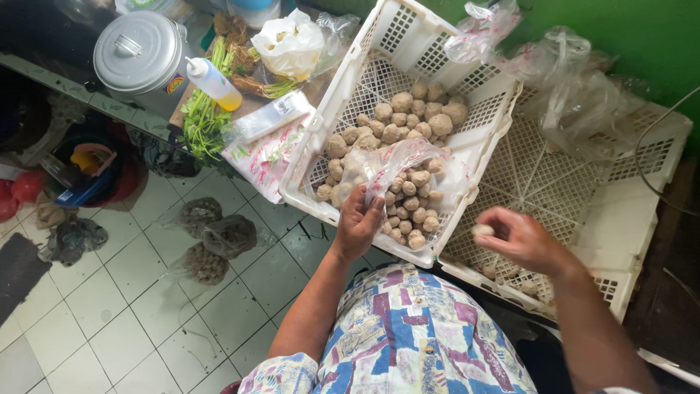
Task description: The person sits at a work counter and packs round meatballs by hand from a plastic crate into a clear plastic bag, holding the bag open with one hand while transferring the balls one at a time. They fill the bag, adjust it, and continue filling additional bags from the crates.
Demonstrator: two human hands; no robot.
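Head view: a crinkled clear plastic bag (397, 164) is pinched shut-fingered by the left hand (357, 222) over the white lattice crate (332, 95), while a round meatball (482, 230), partly hidden, is gripped by the right hand (521, 239).

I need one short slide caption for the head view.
Left hand holds a clear bag over a meatball crate; right hand brings one.

— What is the person wearing?
— A short-sleeved shirt (408, 335) in a busy patchwork print: blue, maroon, cream and yellow blocks with small drawings in them.
— Where do the sleeves end?
— Above the elbow, well back from the hands; both forearms are bare.
— Anything on the wrists or fingers?
— No watch, ring or glove shows.
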